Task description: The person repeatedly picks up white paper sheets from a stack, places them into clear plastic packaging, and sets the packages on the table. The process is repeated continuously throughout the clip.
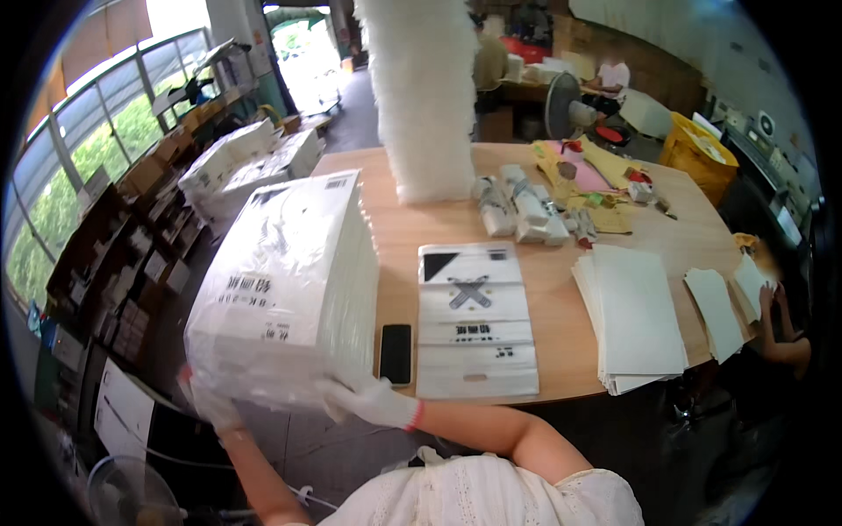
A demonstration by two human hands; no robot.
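Left hand (213,405) at near left corner of wrapped stack (281,289), by surface's (554,289) left front corner, apparently bagged already; right hand (373,401) at its near right corner. Either grip clenched: cannot tell. Front edge, middle: flat bag (476,317), seemingly unfilled. Right front edge: loose sheets (636,307), unbagged.

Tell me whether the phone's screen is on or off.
Off, it seems: the phone, flat on the table near the right hand, shows a plain black face with nothing lit.
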